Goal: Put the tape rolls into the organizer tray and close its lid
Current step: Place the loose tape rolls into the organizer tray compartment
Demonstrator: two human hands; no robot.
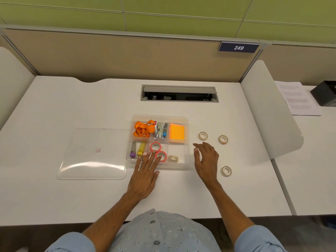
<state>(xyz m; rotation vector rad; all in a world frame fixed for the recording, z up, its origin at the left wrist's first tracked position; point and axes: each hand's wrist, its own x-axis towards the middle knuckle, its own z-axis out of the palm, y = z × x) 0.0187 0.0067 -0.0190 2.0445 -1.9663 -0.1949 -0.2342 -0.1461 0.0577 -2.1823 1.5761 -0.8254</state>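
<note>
A clear organizer tray (187, 142) stands mid-desk with its clear lid (94, 153) lying flat to its left. Inside the tray's front middle compartment lie two pink tape rolls (155, 146) (162, 155); a beige roll (173, 158) lies in the front right compartment. Three beige rolls rest on the desk to the right of the tray (203, 136) (223, 139) (226, 171). My left hand (145, 174) is spread flat over the tray's front edge, fingertips touching the nearer pink roll. My right hand (207, 160) hovers open beside the tray's right side, holding nothing.
The tray also holds an orange lanyard (143, 129), a stapler (160, 130), orange sticky notes (177, 132) and markers (138, 149). A cable slot (179, 93) opens behind the tray. White side dividers (269, 110) flank the desk; papers (298, 99) lie on the desk to the right.
</note>
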